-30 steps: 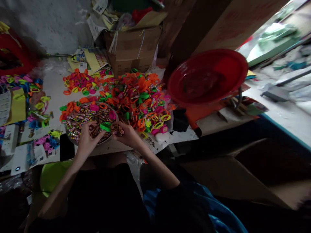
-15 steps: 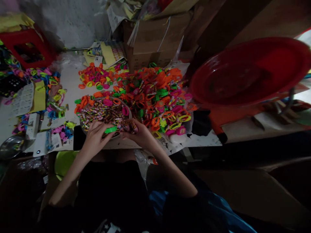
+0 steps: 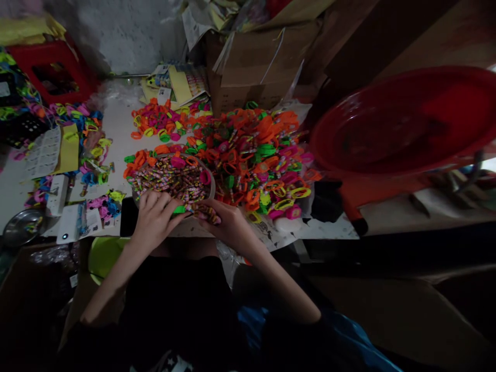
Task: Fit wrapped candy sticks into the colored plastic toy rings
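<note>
I log: left hand (image 3: 155, 214) pinching green band (image 3: 179, 210); right hand (image 3: 228, 222) closed round patterned pieces (image 3: 209, 213) — both at the near rim of the bowl (image 3: 213, 187), presumably so drops land inside.

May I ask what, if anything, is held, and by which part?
The left hand holds a green plastic piece, thumb along its near side; the right hand, a bunch of patterned sticks, grip point hidden.

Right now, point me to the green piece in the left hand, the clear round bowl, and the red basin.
Green piece (image 3: 179, 209): head view, on its exposed top side.
Clear round bowl (image 3: 212, 188): head view, on its right rim.
Red basin (image 3: 387, 168): head view, on its near rim.
</note>
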`<state>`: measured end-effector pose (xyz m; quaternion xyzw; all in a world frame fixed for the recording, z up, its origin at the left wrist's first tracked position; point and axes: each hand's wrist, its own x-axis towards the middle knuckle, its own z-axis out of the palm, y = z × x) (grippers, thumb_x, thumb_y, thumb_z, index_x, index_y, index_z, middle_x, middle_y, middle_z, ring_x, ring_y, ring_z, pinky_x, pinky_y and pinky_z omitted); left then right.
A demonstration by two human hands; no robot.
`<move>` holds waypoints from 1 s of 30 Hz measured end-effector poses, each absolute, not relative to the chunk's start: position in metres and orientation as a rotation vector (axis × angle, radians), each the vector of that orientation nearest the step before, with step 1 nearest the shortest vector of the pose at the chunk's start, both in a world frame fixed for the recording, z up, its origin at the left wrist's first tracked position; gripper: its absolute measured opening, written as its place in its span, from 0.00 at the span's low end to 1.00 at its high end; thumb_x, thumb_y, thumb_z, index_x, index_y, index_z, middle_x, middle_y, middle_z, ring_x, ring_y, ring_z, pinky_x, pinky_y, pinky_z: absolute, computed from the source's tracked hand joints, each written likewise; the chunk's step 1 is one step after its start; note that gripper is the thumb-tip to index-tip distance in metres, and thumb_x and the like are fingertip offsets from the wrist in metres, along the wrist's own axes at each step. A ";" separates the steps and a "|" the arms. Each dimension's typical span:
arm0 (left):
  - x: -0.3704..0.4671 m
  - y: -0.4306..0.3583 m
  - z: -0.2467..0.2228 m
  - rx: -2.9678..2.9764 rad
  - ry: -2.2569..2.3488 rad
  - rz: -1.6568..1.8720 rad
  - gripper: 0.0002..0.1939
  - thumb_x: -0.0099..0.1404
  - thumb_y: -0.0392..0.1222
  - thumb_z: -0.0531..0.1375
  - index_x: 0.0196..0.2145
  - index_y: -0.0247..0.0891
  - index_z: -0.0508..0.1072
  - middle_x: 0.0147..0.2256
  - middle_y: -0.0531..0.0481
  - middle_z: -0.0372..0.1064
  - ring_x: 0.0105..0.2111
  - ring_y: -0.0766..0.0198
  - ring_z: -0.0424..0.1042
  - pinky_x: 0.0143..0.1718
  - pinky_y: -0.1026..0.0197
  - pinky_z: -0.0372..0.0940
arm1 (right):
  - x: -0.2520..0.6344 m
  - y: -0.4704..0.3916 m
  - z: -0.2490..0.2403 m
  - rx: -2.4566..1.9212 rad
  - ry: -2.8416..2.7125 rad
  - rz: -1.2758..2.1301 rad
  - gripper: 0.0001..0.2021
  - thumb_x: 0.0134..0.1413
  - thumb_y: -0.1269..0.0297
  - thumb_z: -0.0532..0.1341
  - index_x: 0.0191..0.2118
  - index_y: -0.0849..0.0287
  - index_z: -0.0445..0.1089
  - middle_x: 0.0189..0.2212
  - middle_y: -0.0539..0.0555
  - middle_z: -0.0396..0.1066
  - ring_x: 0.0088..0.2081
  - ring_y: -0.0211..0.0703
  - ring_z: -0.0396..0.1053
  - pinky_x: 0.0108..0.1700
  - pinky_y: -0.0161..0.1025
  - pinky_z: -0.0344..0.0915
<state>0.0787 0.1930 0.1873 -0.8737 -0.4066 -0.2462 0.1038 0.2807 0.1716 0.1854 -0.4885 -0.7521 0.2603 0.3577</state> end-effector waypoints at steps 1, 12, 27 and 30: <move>0.079 0.192 0.187 -2.573 -1.174 -0.709 0.08 0.64 0.45 0.59 0.38 0.39 0.71 0.33 0.47 0.68 0.38 0.56 0.64 0.47 0.49 0.59 | 0.280 0.171 0.186 -1.279 -1.973 0.647 0.11 0.54 0.68 0.58 0.44 0.57 0.70 0.37 0.54 0.76 0.35 0.42 0.74 0.36 0.33 0.65; 0.077 0.197 0.184 -2.708 -1.010 -0.725 0.07 0.68 0.37 0.53 0.42 0.37 0.69 0.45 0.43 0.68 0.49 0.57 0.67 0.50 0.54 0.66 | 0.281 0.168 0.194 -1.359 -2.133 0.550 0.10 0.55 0.70 0.57 0.43 0.56 0.68 0.35 0.53 0.75 0.33 0.41 0.73 0.34 0.33 0.63; 0.071 0.197 0.187 -2.713 -0.947 -0.575 0.11 0.69 0.36 0.51 0.46 0.38 0.68 0.40 0.46 0.70 0.42 0.59 0.69 0.42 0.59 0.65 | 0.279 0.162 0.204 -1.158 -2.427 0.262 0.22 0.50 0.81 0.53 0.51 0.59 0.65 0.41 0.58 0.74 0.42 0.44 0.72 0.36 0.34 0.66; 0.070 0.196 0.185 -2.681 -0.900 -0.559 0.08 0.67 0.34 0.53 0.42 0.38 0.69 0.40 0.48 0.70 0.42 0.59 0.69 0.40 0.60 0.65 | 0.281 0.166 0.207 -1.094 -2.491 0.318 0.21 0.51 0.81 0.53 0.50 0.60 0.64 0.40 0.57 0.73 0.39 0.42 0.72 0.35 0.34 0.65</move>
